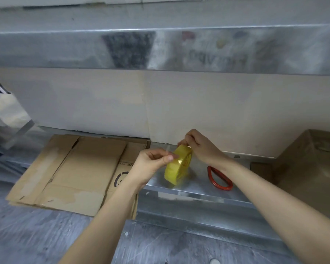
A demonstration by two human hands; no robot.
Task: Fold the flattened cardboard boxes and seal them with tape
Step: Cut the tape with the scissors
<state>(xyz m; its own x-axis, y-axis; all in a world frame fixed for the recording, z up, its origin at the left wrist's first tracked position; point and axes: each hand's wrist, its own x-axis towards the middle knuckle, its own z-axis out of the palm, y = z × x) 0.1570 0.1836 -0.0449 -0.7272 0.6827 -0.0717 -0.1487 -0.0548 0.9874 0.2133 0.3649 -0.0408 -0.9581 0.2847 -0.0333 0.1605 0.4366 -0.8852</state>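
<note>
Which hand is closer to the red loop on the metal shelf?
Right. The right hand holds the yellow tape roll just left of the red loop; the left hand pinches the tape end beyond the roll, farther left.

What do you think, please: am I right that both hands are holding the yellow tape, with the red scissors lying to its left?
Not quite: the head view shows the scissors lying to the right of the tape. The left hand and right hand do both hold it.
</note>
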